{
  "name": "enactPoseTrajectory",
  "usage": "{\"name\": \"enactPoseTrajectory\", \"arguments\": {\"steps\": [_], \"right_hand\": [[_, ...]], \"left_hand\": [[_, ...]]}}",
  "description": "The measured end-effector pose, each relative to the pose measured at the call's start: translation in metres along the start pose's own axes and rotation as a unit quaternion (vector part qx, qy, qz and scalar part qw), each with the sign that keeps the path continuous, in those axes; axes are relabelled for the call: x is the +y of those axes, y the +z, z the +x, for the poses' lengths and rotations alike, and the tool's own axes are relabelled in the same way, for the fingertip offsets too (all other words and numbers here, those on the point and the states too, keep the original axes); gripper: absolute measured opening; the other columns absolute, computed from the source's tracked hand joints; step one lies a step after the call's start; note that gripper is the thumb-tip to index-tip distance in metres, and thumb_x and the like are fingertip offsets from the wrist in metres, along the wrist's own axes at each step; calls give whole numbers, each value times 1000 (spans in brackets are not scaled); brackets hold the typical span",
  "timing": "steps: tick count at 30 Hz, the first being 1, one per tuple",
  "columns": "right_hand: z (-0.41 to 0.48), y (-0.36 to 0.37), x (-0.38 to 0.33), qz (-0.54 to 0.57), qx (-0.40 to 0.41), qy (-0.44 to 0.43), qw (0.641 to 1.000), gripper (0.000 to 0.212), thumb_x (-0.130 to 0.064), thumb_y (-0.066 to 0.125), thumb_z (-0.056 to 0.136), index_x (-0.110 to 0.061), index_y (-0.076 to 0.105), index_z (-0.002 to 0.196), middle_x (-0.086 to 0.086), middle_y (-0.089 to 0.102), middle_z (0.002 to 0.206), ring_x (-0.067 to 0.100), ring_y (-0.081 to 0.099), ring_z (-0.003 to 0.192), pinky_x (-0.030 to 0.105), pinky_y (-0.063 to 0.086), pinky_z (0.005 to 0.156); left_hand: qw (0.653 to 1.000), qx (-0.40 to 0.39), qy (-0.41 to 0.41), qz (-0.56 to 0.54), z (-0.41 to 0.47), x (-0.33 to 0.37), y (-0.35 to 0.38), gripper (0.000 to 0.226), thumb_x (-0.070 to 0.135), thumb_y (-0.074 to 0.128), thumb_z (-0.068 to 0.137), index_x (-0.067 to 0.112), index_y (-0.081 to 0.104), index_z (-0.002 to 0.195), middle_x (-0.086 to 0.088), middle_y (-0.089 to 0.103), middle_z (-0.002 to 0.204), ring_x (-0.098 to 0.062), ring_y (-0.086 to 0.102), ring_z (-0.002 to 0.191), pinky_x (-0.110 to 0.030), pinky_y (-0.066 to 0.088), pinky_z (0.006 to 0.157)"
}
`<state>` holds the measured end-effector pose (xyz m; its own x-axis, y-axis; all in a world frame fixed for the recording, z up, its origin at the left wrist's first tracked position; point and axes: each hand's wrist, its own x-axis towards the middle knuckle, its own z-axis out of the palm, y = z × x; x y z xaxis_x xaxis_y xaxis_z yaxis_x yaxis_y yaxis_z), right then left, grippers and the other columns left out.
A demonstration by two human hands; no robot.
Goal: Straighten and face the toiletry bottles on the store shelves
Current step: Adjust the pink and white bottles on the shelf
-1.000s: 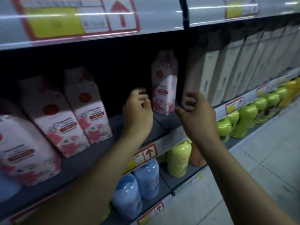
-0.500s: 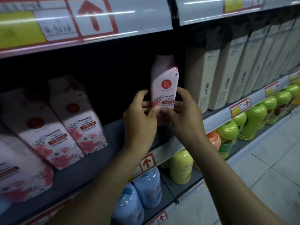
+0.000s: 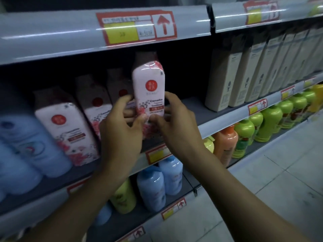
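Both hands grip one pink bottle (image 3: 148, 88) low on its sides, the left hand (image 3: 120, 131) and right hand (image 3: 176, 126) closed around it. It stands upright, label facing out, over the middle shelf (image 3: 197, 110). Matching pink bottles (image 3: 66, 126) lean to its left, tan boxes (image 3: 225, 79) to its right.

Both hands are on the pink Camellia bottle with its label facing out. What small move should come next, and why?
Probably slide the Camellia bottle left to join the matching pink bottles. The left hand and right hand grip its lower half; it stands upright, label forward, but sits ahead of that row, with a gap before the beige cartons.
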<state>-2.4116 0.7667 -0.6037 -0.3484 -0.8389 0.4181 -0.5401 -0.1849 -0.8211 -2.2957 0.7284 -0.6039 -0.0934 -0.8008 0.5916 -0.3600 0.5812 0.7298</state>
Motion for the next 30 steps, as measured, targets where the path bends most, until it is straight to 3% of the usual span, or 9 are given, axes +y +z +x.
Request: {"name": "enactPoseTrajectory", "arguments": {"steps": [5, 9, 12, 14, 17, 19, 22, 25, 30], "right_hand": [[-14, 33, -20, 8, -40, -22, 999, 48, -17, 66, 85, -28, 49, 128, -6, 69, 111, 15, 66, 99, 35, 54, 85], [-21, 53, -21, 12, -75, -26, 997, 48, -14, 65, 86, -28, 48, 128, -9, 70, 106, 7, 66, 94, 22, 52, 82], [-22, 63, -15, 9, -98, -26, 995, 47, -11, 63, 88, -27, 48, 129, -7, 70, 109, 7, 66, 94, 16, 53, 80], [-23, 68, -12, 13, -104, -23, 994, 49, -11, 63, 88, -26, 46, 131, -4, 68, 112, 9, 66, 95, 26, 55, 84], [-26, 70, -9, 0, -108, -36, 994, 59, -5, 63, 87, -26, 39, 137, -6, 64, 114, 9, 63, 96, 29, 55, 85], [-26, 72, -6, -14, -106, -48, 993, 63, -2, 62, 86, -26, 36, 139, -11, 59, 107, 7, 60, 93, 21, 54, 82], [-22, 75, -2, -26, -101, -55, 993, 63, 0, 64, 84, -24, 39, 137, -13, 58, 106, 3, 57, 90, 8, 49, 76], [-16, 78, -2, -26, -92, -63, 993, 63, 2, 66, 80, -23, 42, 133, 1, 60, 115, 13, 60, 97, 29, 55, 81], [-13, 92, -3, -29, -82, -58, 994, 63, 6, 63, 81, -23, 43, 132, 4, 59, 116, 15, 58, 100, 33, 55, 83]], "left_hand": [[999, 42, -14, 17, -18, -8, -42, 38, 3, 68, 83, 16, 61, 118, 7, 70, 88, 2, 65, 77, -5, 46, 61], [997, 54, -12, 47, -30, -22, -58, 36, 5, 68, 83, 16, 60, 117, 10, 68, 92, 9, 62, 78, -3, 45, 64], [994, 37, -12, 100, -32, -35, -61, 38, 12, 69, 84, 15, 57, 120, 2, 69, 101, -7, 65, 88, -21, 54, 74], [990, 34, -12, 135, -31, -42, -65, 35, 14, 71, 82, 16, 57, 114, 1, 66, 96, -12, 64, 83, -30, 55, 71], [986, 42, -2, 161, -33, -45, -73, 30, 13, 76, 78, 19, 56, 100, 5, 59, 84, -7, 58, 71, -15, 50, 65], [984, 60, -2, 167, -36, -48, -78, 31, 11, 77, 76, 16, 55, 97, 7, 53, 86, -6, 54, 70, -4, 44, 63], [979, 100, -10, 177, -38, -51, -84, 34, 15, 79, 74, 12, 53, 96, 4, 49, 92, -12, 55, 73, -3, 42, 59], [977, 131, -34, 164, -36, -55, -88, 40, 12, 79, 74, 11, 51, 103, -1, 49, 100, -16, 58, 78, 0, 41, 65], [975, 128, -33, 178, -37, -62, -88, 46, 3, 74, 78, 13, 49, 115, -6, 50, 108, -18, 59, 87, -10, 46, 74]]}}
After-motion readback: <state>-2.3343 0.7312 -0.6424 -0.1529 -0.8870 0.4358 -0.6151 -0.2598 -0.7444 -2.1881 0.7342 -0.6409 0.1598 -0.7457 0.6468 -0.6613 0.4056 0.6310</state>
